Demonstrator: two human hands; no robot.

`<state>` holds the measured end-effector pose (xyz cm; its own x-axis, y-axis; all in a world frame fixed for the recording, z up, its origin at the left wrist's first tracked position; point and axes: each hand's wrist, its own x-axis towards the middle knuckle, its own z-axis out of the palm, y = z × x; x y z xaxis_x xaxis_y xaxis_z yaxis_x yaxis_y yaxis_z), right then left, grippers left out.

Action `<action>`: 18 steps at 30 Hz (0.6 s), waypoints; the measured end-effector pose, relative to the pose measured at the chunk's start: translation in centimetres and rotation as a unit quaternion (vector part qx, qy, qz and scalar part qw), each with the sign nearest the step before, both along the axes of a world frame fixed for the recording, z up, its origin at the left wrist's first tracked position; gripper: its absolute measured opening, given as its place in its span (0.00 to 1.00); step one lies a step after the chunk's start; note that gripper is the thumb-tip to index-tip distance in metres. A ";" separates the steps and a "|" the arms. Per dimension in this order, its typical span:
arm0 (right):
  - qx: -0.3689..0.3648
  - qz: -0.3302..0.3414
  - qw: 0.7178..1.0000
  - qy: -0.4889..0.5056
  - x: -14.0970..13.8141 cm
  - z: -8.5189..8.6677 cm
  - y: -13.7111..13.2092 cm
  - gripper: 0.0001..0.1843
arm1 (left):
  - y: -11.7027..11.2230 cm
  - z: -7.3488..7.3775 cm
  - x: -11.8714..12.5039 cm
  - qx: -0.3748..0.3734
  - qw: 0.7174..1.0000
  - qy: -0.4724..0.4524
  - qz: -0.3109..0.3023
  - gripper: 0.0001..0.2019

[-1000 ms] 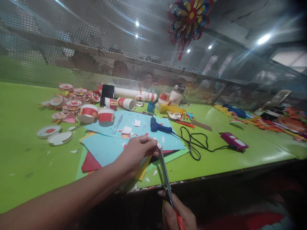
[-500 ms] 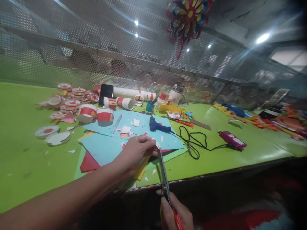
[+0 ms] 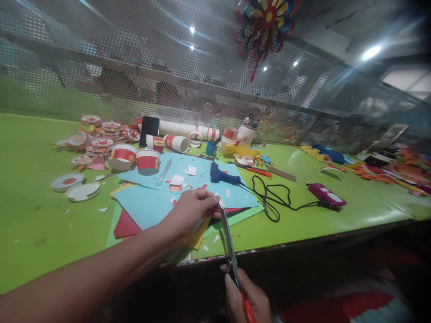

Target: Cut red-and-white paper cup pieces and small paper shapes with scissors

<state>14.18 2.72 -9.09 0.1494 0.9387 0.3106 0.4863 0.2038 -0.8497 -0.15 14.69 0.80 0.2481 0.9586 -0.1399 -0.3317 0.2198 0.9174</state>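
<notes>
Scissors (image 3: 228, 233) barely budged, right hand (image 3: 257, 297) clamped on them; left hand (image 3: 193, 207) up ahead still pinching white scrap (image 3: 221, 203), probably mid-snip.

A blue pistol-shaped plastic glue gun (image 3: 225, 176) is lying on flat light-blue paper sheets (image 3: 143, 208); long, red-handled metal scissors (image 3: 228, 237) are hovering in front, round red-and-white paper cups (image 3: 148, 161) are sitting left.

Dim haze, streaky glare from ceiling lights (image 3: 371, 53), soft blurred edges.
</notes>
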 end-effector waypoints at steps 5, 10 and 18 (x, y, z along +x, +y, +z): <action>-0.004 0.002 1.000 -0.003 0.2 -0.2 -0.1 0.16 | 0.0 0.1 0.1 -0.008 1.000 0.005 -0.001 0.09; -0.003 0.003 1.000 -0.009 0.2 -0.2 -0.1 0.17 | -0.1 0.2 0.2 -0.010 1.000 0.003 0.001 0.09; -0.005 0.000 1.000 -0.023 0.2 -0.2 -0.1 0.18 | -0.2 0.4 0.3 -0.008 1.000 0.013 0.006 0.09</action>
